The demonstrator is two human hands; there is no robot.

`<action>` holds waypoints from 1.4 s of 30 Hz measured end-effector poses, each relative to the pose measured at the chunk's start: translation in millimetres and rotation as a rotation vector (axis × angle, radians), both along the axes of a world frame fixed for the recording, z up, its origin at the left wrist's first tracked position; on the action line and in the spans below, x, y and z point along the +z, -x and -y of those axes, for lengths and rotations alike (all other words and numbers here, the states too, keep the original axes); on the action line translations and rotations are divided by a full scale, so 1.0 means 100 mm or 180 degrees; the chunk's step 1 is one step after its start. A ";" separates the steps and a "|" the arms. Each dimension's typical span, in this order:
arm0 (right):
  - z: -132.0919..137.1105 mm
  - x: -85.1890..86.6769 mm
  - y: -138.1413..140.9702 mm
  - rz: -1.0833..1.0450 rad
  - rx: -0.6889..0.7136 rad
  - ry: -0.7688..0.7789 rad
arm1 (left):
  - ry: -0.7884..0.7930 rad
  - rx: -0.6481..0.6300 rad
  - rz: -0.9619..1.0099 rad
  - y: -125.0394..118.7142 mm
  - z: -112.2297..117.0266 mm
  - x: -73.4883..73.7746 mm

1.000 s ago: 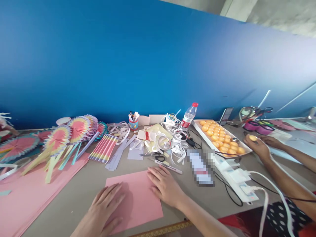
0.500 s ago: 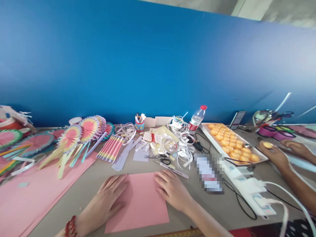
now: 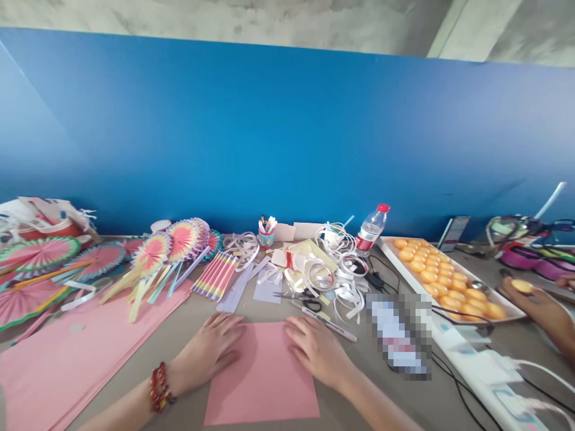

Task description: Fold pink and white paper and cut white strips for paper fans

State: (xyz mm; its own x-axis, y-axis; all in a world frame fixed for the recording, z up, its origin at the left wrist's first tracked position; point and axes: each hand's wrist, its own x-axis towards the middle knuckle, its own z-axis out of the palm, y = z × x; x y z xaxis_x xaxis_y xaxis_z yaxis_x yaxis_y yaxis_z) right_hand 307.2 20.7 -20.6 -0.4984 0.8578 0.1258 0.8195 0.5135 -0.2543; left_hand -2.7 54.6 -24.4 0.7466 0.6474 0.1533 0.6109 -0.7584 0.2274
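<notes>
A sheet of pink paper [image 3: 265,383] lies flat on the table before me. My left hand [image 3: 209,347] rests palm down on its upper left edge, fingers stretched out, a red bead bracelet [image 3: 160,386] on the wrist. On the upper right edge my right hand [image 3: 317,350] lies flat too, fingers extended. Just beyond the right hand are a white craft knife [image 3: 330,325] and dark-handled scissors [image 3: 311,302]. A pleated pink, yellow and purple paper strip [image 3: 215,276] sits past the left hand.
Left are a stack of large pink sheets [image 3: 90,353] and folded paper fans [image 3: 182,239]. A pen cup [image 3: 266,238], white tape strips [image 3: 321,275] and a bottle [image 3: 374,227] stand behind. Right are a tray of orange balls [image 3: 442,278], a power strip [image 3: 476,359] and another person's hand [image 3: 534,305].
The view has tilted up and turned slightly left, so things sit lower and further right. Both my hands stay on the pink paper. The other person's hands have moved partly out of view.
</notes>
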 end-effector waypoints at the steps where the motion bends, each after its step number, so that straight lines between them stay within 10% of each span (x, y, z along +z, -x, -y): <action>1: -0.06 0.02 -0.02 0.0004 -0.0006 -0.0028 | -0.0014 0.0008 0.0050 -0.02 -0.01 0.01; 10: -0.55 0.16 -0.18 -0.0087 -0.0843 -0.0500 | -0.0234 -0.0091 0.0291 -0.18 -0.03 0.09; 18: -0.20 0.12 0.26 -0.0316 -0.0033 -0.0462 | -0.0517 -0.0218 0.0208 -0.32 -0.11 0.11; 31: -0.15 -0.13 0.22 -0.0312 0.0168 0.0056 | -0.0452 -0.0386 0.0323 -0.35 -0.10 -0.06; 42: -0.18 -0.26 0.19 -0.0651 0.0264 -0.0214 | -0.0916 0.1122 0.1094 -0.01 -1.43 0.41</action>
